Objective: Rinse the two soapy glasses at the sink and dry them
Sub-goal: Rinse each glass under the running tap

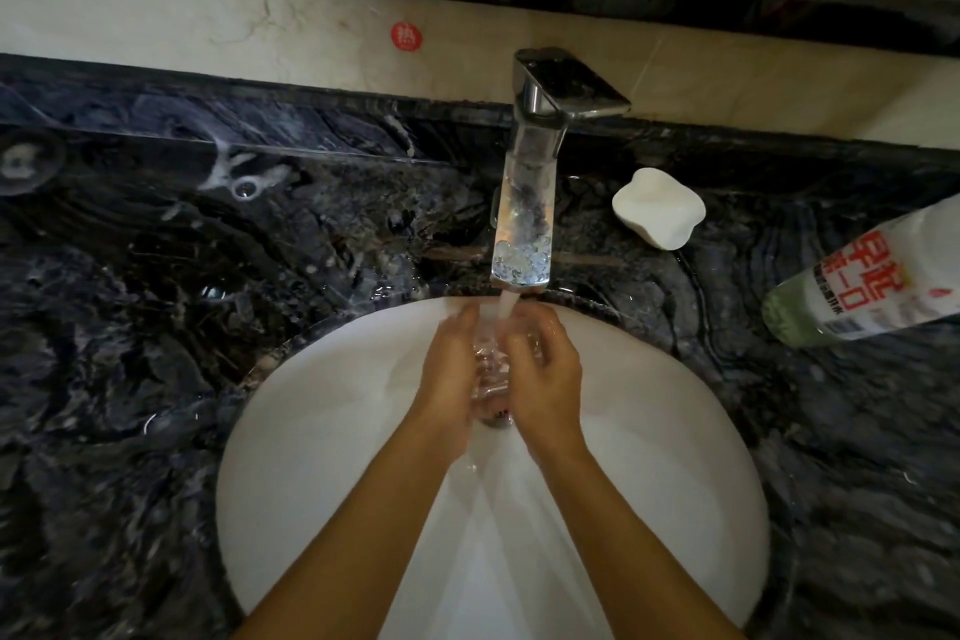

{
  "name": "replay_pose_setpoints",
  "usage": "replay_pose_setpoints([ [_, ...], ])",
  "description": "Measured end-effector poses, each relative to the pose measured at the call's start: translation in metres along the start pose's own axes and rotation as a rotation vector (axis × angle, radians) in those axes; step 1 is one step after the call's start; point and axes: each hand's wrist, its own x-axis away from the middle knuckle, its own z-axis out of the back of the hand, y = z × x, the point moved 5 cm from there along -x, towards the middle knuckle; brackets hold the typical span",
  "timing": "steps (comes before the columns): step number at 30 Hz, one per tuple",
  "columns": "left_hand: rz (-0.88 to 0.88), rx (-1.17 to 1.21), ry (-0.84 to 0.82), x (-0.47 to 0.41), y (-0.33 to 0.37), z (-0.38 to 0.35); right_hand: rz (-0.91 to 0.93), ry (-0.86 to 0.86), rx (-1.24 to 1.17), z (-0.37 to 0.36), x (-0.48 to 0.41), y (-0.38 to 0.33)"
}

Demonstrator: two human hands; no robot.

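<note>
One glass point(491, 369) is held under the tap point(530, 202), over the middle of the white sink point(322, 431). It is gripped on its left side by the left hand point(451, 379) and on its right side by the right hand point(545, 379). The fingers of both hands are curled round it, so both hands are closed on the glass. The water stream point(508, 309) from the tap falls between the two hands and onto the glass.

This looks like the rinsing step. To do it well, the glass should be turned slowly under the stream so that every side is washed. The open end should be tipped up to let water in, then tipped down so the soapy water is poured out. The grip should be kept firm, because wet, soapy glass is slippery and could be dropped into the sink.

Far left of the tap, something round and clear point(23, 166) is seen on the dark desk point(156, 301); it may be the second glass, but this cannot be told for sure. How much water is inside the held glass cannot be told either. Just right of the tap, a white soap dish point(658, 208) is set on the desk. Further right, a bottle point(862, 286) with red letters is seen, and it looks partly filled with a pale liquid.
</note>
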Motion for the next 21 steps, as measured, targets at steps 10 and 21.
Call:
replay_pose_setpoints([
  [10,-0.521,-0.155,0.035,0.002,0.004,0.008,-0.172,0.019,-0.111,-0.003,0.003,0.004],
  [21,-1.319,-1.094,0.069,0.033,0.020,-0.004,-0.627,-0.228,-0.822,-0.020,-0.007,0.045],
])
